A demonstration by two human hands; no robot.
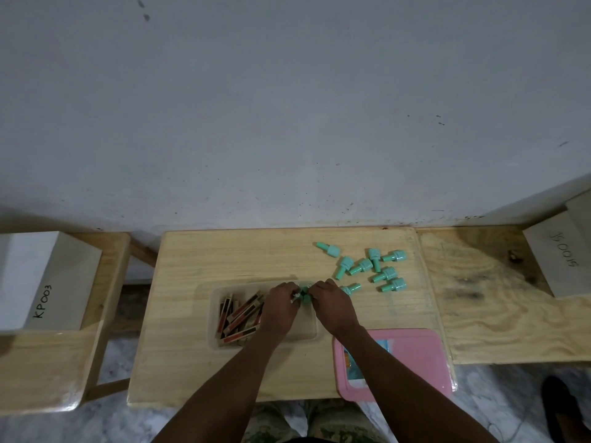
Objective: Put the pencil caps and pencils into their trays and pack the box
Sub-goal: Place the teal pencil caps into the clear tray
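A clear plastic tray (311, 332) lies in the middle of the wooden table (179, 270). Several brown and red pencil packets (238, 318) fill its left half. My left hand (279, 306) and my right hand (332, 303) meet over the tray's far edge. Both pinch a small green pencil cap piece (304, 294) between them, and my left fingers also hold a little silvery part. Several loose green pencil caps (372, 268) lie scattered on the table to the right of my hands.
A pink tray (415, 356) with a blue packet in it sits at the near right corner. A white box marked KP003 (41, 279) stands on the left bench, another white box (559, 257) on the right one. A grey wall rises behind the table.
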